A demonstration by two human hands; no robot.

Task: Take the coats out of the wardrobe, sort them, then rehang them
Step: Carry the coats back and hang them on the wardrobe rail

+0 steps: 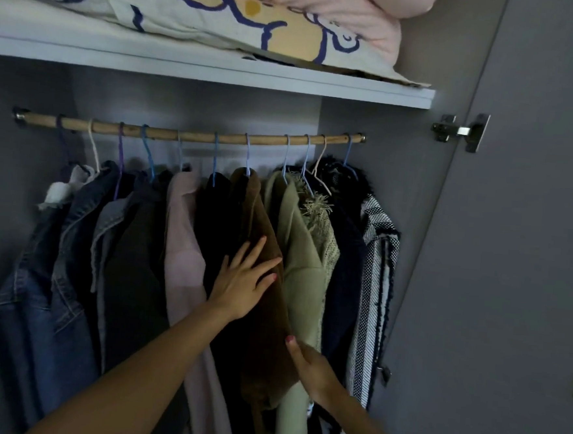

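Several coats hang on coloured hangers from a wooden rail (189, 134) inside the wardrobe. From the left come denim jackets (47, 268), a dark coat (133, 257), a pale pink coat (183, 243), a black coat (210, 218), a brown corduroy coat (253, 333), a light green coat (302, 285), a navy coat (344, 271) and a black-and-white woven coat (376, 274). My left hand (245, 281) rests flat with straight fingers on the brown coat's shoulder. My right hand (311, 371) touches the gap between the brown and green coats; most of its fingers are hidden in the fabric.
A white shelf (355, 89) above the rail carries folded bedding (225, 12). The wardrobe's grey side wall (399, 190) and its open door (531, 234), with a metal hinge (460, 130), stand to the right.
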